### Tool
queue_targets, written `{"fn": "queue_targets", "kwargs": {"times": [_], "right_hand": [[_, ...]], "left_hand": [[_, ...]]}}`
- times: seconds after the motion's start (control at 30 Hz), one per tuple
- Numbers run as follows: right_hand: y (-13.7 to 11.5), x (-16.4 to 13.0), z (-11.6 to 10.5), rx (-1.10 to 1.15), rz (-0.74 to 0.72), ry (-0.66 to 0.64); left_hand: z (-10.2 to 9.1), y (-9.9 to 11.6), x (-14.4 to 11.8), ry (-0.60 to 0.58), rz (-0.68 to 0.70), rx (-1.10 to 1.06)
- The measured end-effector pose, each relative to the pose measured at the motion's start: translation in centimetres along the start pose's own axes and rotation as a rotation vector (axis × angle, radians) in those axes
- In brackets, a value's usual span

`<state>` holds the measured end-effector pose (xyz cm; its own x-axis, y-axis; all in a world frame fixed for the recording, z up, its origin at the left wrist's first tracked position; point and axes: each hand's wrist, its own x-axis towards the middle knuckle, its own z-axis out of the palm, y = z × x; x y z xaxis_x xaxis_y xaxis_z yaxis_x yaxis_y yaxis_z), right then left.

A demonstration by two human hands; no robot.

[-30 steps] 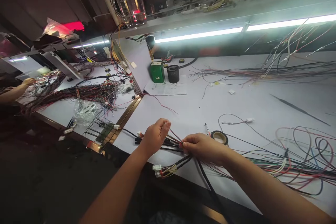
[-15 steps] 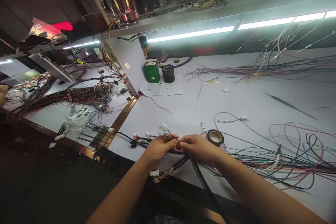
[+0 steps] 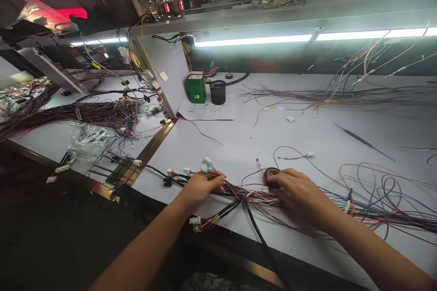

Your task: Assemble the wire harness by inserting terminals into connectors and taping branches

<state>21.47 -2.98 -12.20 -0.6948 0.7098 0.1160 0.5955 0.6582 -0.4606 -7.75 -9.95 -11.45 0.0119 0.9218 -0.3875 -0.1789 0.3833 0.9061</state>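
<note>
Here, left hand gripping wire harness, right hand on tape roll

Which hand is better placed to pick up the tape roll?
Right. The right hand already lies over the tape roll, fingers touching it. The left hand is closed on the wire bundle to the roll's left, pinning it to the table.

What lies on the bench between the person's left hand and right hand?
In the head view, a bundle of thin coloured wires runs across the white bench from the left hand, which grips it, to the right hand resting on the tape roll.
</note>
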Motion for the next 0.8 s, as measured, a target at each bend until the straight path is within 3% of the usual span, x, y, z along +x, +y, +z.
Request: {"fn": "queue_targets", "kwargs": {"times": [0.1, 0.2, 0.33, 0.4, 0.43, 0.53, 0.6, 0.73, 0.8], "right_hand": [[1.2, -0.2, -0.3, 0.086, 0.130, 0.083], [-0.4, 0.9, -1.7, 0.259, 0.238, 0.173], [-5.1, 3.9, -2.9, 0.412, 0.019, -0.079], [-6.6, 5.7, -2.8, 0.355, -0.072, -0.183], [-6.9, 6.5, -2.7, 0.273, -0.083, -0.176], [-5.8, 8.2, -2.9, -0.059, 0.069, 0.042], [-4.3, 8.6, -3.4, -0.111, 0.195, 0.121], [-2.8, 7.8, -4.5, 0.057, 0.310, 0.050], [-3.1, 7.2, -4.6, 0.159, 0.278, 0.026]], "left_hand": [[-0.1, 0.0, 0.0, -0.001, -0.003, 0.009], [-0.1, 0.1, -0.1, -0.001, -0.018, -0.021], [0.0, 0.4, -0.3, 0.011, -0.022, -0.021], [0.1, 0.5, -0.4, 0.000, -0.017, -0.009], [0.0, 0.4, -0.4, -0.004, -0.016, -0.009], [-0.1, 0.2, -0.3, 0.001, -0.020, -0.031], [-0.2, 0.0, -0.2, -0.001, -0.023, -0.047], [-0.2, 0.0, -0.1, -0.015, -0.010, -0.062], [-0.2, 0.1, 0.0, -0.020, -0.002, -0.051]]}}
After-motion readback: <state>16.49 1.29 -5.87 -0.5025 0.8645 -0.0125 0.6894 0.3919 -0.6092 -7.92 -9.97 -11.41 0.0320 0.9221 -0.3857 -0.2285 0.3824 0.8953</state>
